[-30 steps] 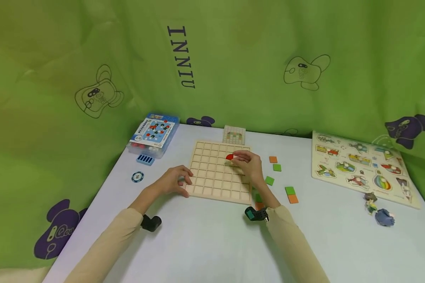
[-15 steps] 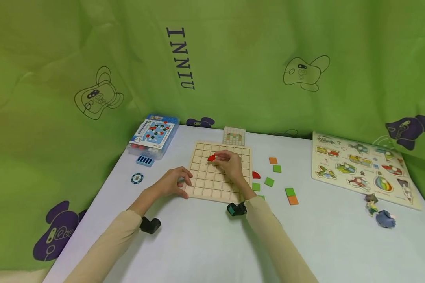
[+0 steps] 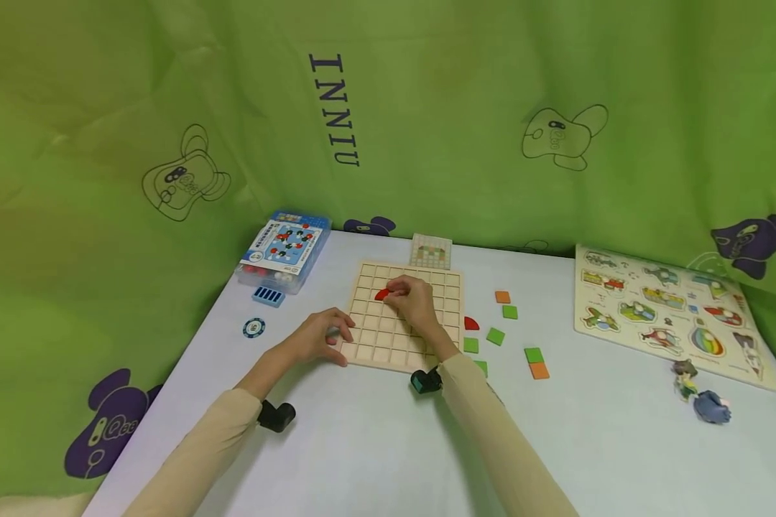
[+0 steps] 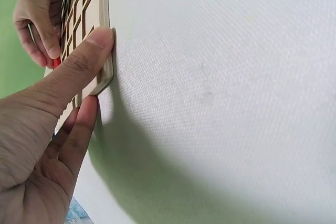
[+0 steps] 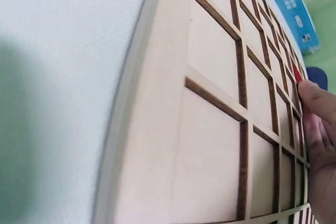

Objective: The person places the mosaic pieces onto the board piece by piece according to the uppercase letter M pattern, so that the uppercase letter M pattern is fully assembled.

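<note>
A wooden grid board [image 3: 378, 353] lies on the table, its square cells bare wood where they show. My left hand [image 3: 315, 337] holds the board's near left corner, thumb on the front edge and fingers along the left side, as the left wrist view [image 4: 47, 124] also shows. Over the upper left part of the grid, my right hand [image 3: 414, 305] pinches a red quarter-circle tile [image 3: 381, 294] between thumb and fingers, close over a cell. The fingers partly hide this tile. Another red quarter-circle tile [image 3: 470, 324] lies just right of the board.
Green tiles [image 3: 495, 336] and orange tiles [image 3: 502, 296] lie scattered right of the board. A pattern card [image 3: 431, 251] lies behind it. At left are a boxed kit [image 3: 284, 248], a blue slotted piece [image 3: 269, 296] and a round chip [image 3: 253, 328]. A picture puzzle [image 3: 666, 309] and small figures [image 3: 711, 407] are at right.
My right hand has carried the red tile leftward across the board, then slightly down toward a cell. My left hand has stayed at the corner.
</note>
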{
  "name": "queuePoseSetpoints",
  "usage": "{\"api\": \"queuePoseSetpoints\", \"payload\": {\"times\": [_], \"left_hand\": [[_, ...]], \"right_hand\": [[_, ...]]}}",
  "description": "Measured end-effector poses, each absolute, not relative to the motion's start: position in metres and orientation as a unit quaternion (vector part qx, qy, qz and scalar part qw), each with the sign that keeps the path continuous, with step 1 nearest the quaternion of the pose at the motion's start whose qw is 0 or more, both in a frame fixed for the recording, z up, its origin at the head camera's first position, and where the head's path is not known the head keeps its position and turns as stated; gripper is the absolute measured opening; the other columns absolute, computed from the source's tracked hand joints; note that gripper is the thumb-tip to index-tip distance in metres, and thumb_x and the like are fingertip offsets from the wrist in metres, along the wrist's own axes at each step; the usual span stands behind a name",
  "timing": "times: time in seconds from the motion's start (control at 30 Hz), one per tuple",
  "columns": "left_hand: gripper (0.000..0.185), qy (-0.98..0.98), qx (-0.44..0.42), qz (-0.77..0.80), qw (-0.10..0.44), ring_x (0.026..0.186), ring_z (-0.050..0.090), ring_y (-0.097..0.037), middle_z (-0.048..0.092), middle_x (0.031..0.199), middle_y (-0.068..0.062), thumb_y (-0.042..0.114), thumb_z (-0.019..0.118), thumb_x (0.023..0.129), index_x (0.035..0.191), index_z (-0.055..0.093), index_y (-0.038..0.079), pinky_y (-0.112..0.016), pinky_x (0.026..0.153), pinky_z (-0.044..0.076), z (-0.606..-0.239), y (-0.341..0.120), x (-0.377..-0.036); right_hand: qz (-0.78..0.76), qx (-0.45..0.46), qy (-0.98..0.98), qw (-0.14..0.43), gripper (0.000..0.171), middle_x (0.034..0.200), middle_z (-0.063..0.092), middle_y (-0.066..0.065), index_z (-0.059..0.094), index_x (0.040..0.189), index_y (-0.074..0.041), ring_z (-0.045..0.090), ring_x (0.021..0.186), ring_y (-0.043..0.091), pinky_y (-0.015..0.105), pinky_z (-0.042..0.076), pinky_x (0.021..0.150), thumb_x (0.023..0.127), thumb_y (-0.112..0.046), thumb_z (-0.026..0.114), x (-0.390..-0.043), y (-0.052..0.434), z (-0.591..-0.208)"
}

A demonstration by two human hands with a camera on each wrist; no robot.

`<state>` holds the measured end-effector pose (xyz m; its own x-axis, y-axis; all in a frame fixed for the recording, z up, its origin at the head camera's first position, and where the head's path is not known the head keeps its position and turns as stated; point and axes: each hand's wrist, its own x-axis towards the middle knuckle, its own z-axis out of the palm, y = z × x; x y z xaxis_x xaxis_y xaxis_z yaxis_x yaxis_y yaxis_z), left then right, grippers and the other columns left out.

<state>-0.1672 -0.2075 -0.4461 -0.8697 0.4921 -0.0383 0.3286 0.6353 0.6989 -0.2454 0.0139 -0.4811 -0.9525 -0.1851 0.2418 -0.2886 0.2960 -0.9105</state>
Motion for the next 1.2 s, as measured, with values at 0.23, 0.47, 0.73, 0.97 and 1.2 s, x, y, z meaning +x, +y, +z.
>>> {"api": "queuePoseSetpoints", "payload": {"times": [0.23, 0.47, 0.73, 0.97, 1.2], "left_hand": [[0.029, 0.893, 0.232, 0.369, 0.111, 0.115, 0.052, -0.033, 0.058, 0.12, -0.014, 0.007, 0.088, 0.064, 0.085, 0.067, 0.006, -0.029, 0.082, 0.054, -0.45, -0.207, -0.169], [0.03, 0.893, 0.234, 0.369, 0.106, 0.115, 0.052, -0.033, 0.059, 0.12, -0.013, 0.008, 0.088, 0.063, 0.084, 0.067, 0.006, -0.029, 0.082, 0.054, -0.452, -0.206, -0.17], [0.029, 0.895, 0.216, 0.373, 0.119, 0.117, 0.051, -0.032, 0.058, 0.122, -0.012, 0.007, 0.087, 0.064, 0.084, 0.066, 0.006, -0.029, 0.083, 0.053, -0.45, -0.207, -0.168], [0.029, 0.884, 0.215, 0.396, 0.124, 0.118, 0.05, -0.034, 0.057, 0.122, -0.015, 0.004, 0.087, 0.064, 0.085, 0.066, 0.004, -0.031, 0.085, 0.054, -0.45, -0.207, -0.167], [0.03, 0.885, 0.217, 0.395, 0.118, 0.118, 0.05, -0.036, 0.057, 0.122, -0.016, 0.004, 0.087, 0.064, 0.085, 0.066, 0.003, -0.032, 0.085, 0.054, -0.451, -0.208, -0.165]], "right_hand": [[0.566, 0.163, -0.807, 0.038, 0.022, 0.09, 0.07, 0.02, 0.069, 0.096, 0.008, 0.067, 0.081, 0.03, 0.03, 0.057, 0.071, 0.075, 0.008, 0.076, -0.247, 0.01, -0.481], [0.565, 0.157, -0.81, 0.02, 0.026, 0.093, 0.069, 0.02, 0.068, 0.099, 0.008, 0.068, 0.081, 0.031, 0.032, 0.057, 0.073, 0.074, 0.009, 0.076, -0.247, 0.013, -0.476], [0.605, 0.179, -0.776, 0.016, 0.032, 0.101, 0.066, 0.027, 0.063, 0.107, 0.012, 0.066, 0.093, 0.036, 0.035, 0.056, 0.08, 0.076, 0.013, 0.073, -0.247, 0.009, -0.473], [0.6, 0.192, -0.776, 0.023, 0.03, 0.104, 0.066, 0.026, 0.064, 0.107, 0.011, 0.066, 0.095, 0.034, 0.033, 0.056, 0.081, 0.078, 0.011, 0.072, -0.249, 0.006, -0.476], [0.663, 0.183, -0.726, 0.004, 0.03, 0.109, 0.061, 0.034, 0.061, 0.11, 0.013, 0.061, 0.099, 0.043, 0.032, 0.055, 0.082, 0.082, 0.009, 0.069, -0.237, 0.049, -0.472]]}}
